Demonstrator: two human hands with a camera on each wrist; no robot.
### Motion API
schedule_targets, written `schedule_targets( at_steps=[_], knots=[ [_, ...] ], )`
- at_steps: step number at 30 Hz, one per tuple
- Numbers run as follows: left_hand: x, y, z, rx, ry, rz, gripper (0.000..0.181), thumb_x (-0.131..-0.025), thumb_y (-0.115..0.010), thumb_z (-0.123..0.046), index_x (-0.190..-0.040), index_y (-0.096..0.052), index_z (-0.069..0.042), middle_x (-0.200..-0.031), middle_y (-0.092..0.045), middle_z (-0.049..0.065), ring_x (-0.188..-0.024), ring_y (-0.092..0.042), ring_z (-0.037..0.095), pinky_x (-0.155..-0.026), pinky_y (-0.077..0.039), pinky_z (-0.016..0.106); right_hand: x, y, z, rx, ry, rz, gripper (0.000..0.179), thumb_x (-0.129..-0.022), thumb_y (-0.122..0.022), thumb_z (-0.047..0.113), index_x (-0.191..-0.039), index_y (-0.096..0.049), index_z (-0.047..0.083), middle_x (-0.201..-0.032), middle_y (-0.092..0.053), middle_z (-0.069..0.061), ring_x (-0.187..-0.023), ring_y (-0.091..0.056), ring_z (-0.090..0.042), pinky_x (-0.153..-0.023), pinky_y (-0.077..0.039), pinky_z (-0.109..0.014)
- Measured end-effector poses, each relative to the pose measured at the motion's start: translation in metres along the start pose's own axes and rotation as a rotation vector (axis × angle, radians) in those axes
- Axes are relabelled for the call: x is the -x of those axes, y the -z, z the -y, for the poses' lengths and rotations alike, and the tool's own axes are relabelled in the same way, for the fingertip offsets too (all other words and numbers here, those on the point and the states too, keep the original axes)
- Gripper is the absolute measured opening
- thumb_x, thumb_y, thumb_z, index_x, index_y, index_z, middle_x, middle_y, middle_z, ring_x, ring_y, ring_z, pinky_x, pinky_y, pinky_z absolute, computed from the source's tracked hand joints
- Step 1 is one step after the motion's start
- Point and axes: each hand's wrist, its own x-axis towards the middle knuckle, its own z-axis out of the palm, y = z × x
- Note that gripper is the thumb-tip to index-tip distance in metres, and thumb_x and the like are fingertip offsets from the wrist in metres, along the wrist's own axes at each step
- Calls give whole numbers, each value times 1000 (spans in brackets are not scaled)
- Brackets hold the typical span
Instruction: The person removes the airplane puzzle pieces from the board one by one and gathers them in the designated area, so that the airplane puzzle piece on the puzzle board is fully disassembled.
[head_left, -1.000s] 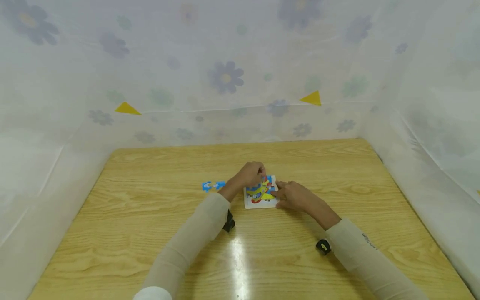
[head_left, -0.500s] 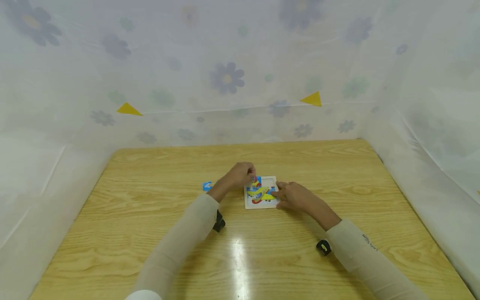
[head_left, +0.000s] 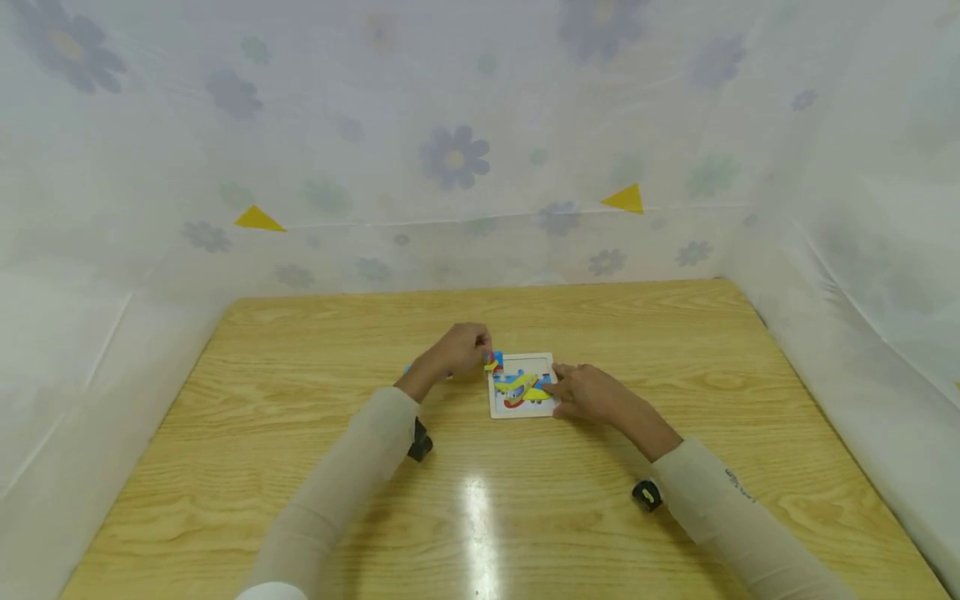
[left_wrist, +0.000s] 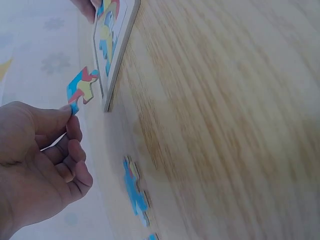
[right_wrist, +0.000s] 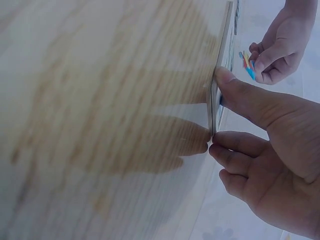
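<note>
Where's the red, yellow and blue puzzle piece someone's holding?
In the head view, the puzzle piece is near the middle, pinched in the left hand, at the puzzle board's upper left corner.

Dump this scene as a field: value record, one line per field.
left grip: pinches blue-red-yellow jigsaw piece
right grip: touches right edge of square, pale-rimmed puzzle tray
held piece: at tray's far-left corner; contact unclear
tray picture: yellow plane, upper section unfilled
loose: mostly blue jigsaw pieces, left of tray
surface: light wood-grain table
</note>
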Motion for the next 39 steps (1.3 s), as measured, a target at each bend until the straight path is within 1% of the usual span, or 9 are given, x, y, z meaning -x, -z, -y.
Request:
schedule_targets(
  at_steps=[3, 7, 14, 18, 20, 23, 30, 35, 39],
  knots=[
    [2, 3, 5, -9, 10, 19, 16, -98, -47, -13, -93, -60, -7, -90, -60, 5, -61, -48, 12, -55, -41, 23, 0, 0, 0, -6, -5, 7, 48, -87, -67, 29, -128, -59, 5, -138, -45, -30, -123, -49, -45, -103, -39, -53],
    [4, 6, 9, 14, 40, 43, 16, -98, -47, -14, -93, -60, -6, -90, -60, 6, -53, -47, 12, -49, -40, 23, 1, 1, 1, -15, -19, 12, 49, -87, -68, 29, -128, -59, 5, -139, -45, -29, -123, -49, -45, -103, -38, -54],
    [7, 9, 14, -60, 48, 41, 16, -98, -49, -13, -91, -62, -8, -90, -61, 4, -65, -50, 13, -62, -42, 25, 1, 1, 1, -14, -29, 11, 49, -86, -68, 29, -128, -58, 6, -139, -45, -29, -123, -49, -45, -104, -38, -53],
    [10, 10, 15, -48, 78, 47, 18, -97, -48, -12, -91, -64, -8, -89, -62, 5, -64, -52, 14, -63, -45, 27, 1, 0, 1, -17, -30, 10, 49, -86, -68, 29, -129, -58, 6, -140, -44, -29, -124, -48, -45, -104, -38, -53],
    [11, 10, 15, -54, 81, 39, 19, -97, -47, -11, -91, -64, -7, -90, -63, 6, -65, -52, 14, -64, -45, 27, 0, 0, 0, -17, -29, 9, 49, -86, -68, 29, -128, -58, 7, -140, -44, -29, -123, -49, -45, -104, -38, -53],
    [13, 10, 17, -58, 79, 28, 19, -97, -48, -10, -91, -65, -5, -88, -64, 7, -63, -52, 14, -63, -45, 26, 0, 0, 0, -19, -28, 5, 49, -86, -68, 29, -128, -59, 7, -140, -44, -29, -123, -49, -45, -104, -38, -53],
    [14, 8, 22, -17, 86, 19, 19, -96, -48, -8, -88, -65, -5, -78, -63, 7, -56, -49, 13, -52, -41, 23, 1, 2, 1, -3, -26, 14, 49, -86, -68, 30, -129, -58, 7, -140, -45, -28, -124, -49, -43, -105, -38, -52],
    [15, 6, 23, -28, 82, 13, 20, -96, -47, -7, -88, -65, -5, -77, -63, 6, -58, -50, 13, -54, -42, 24, 0, 2, 1, -19, -34, 19, 49, -87, -68, 29, -129, -58, 7, -140, -44, -28, -124, -48, -44, -105, -37, -52],
    [15, 5, 25, -48, 77, 5, 18, -96, -50, -10, -87, -65, -6, -78, -64, 5, -61, -52, 14, -57, -44, 25, 1, 1, 1, -25, -28, 11, 49, -86, -68, 29, -128, -58, 6, -140, -44, -29, -123, -49, -45, -104, -38, -53]
  ],
)
